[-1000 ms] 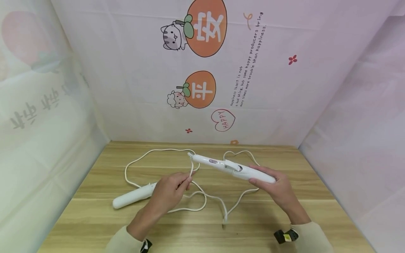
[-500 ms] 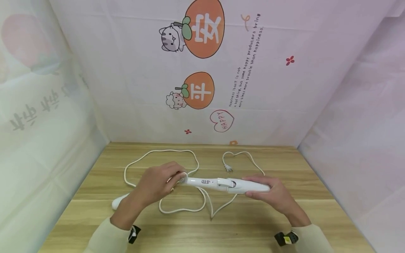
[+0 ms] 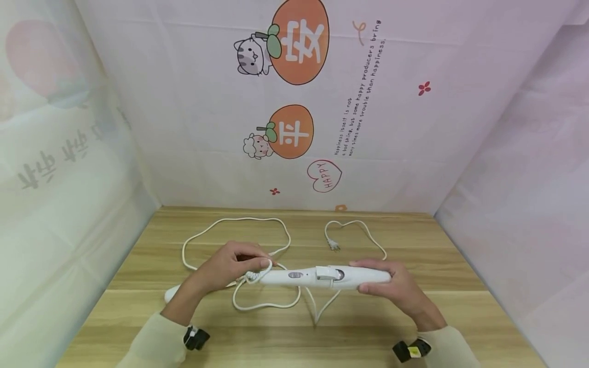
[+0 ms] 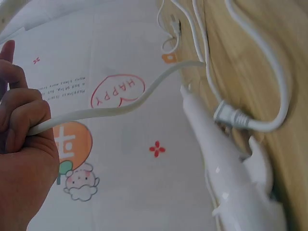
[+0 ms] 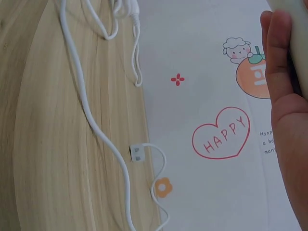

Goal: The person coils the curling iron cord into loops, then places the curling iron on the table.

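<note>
My right hand (image 3: pixel 400 283) grips the right end of a white curling iron (image 3: pixel 280 278), fingers behind and thumb at the near side. The iron lies level above the table, its clip lever and small oval control panel facing up. At its left end my left hand (image 3: pixel 221 268) pinches the white cord (image 3: pixel 269 265), which loops up by the thumb. In the left wrist view the cord (image 4: pixel 115 110) runs out of curled fingers. A second white curling iron (image 3: pixel 171 292) lies on the table, mostly hidden behind the left forearm; its clip side (image 4: pixel 226 168) shows in the left wrist view.
White cords (image 3: pixel 267 307) spread in loops over the wooden table (image 3: pixel 368 327). A two-pin plug (image 3: pixel 333 245) rests toward the back, right of centre. Another plug (image 4: pixel 231 116) sits beside the second iron. Printed cloth walls (image 3: pixel 207 128) enclose the back and sides.
The held iron has come down from a tilt to level, shifting slightly left. My left hand has moved left, from the hanging cord to the iron's cord end. The plug at the back now shows.
</note>
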`<state>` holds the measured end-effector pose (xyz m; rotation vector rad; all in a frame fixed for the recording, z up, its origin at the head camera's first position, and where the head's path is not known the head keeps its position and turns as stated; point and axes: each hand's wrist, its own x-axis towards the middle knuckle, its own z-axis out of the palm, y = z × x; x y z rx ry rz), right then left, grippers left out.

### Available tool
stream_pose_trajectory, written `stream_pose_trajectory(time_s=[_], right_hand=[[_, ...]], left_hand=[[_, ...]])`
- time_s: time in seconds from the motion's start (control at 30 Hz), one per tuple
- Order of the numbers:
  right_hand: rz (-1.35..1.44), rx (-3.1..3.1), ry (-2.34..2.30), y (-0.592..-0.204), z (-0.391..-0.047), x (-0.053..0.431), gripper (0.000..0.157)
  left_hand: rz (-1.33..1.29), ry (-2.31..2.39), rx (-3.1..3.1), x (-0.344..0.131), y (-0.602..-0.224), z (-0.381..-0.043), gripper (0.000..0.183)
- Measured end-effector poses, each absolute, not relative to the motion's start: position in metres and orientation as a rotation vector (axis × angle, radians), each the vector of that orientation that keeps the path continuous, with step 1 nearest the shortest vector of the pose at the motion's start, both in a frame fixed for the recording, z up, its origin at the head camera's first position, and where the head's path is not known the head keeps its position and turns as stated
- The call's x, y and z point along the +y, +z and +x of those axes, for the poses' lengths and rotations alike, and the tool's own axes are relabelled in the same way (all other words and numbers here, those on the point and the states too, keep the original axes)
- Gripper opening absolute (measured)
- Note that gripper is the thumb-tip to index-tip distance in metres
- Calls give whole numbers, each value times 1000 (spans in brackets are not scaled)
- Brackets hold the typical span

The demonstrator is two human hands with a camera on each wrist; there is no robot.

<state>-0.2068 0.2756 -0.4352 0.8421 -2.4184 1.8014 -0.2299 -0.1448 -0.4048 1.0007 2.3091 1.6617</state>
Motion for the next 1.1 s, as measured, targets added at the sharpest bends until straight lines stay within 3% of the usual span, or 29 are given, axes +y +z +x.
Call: stream_pose_trajectory(time_s=[0.2,0.33,0.43,0.77,1.1], right_hand=[[701,-2420,1840,-432,-208,269,44],[596,-2424,1807,-430,-210,265,41],[522,-2432,1790,-430,-212,263,41],[387,-2423,1755,-431,-218,262,41],[268,-2526,1570,-435,-223,276,44]], left_hand=[[804,1829,2250,-132,-416,-229,25],[654,1864,2333,-120,-420,-223,20],[604,1802,2461,-111,-421,-216,32],[699,1536,2884,-97,-420,-199,39],[942,1325,3039,-105,-415,-194,16]])
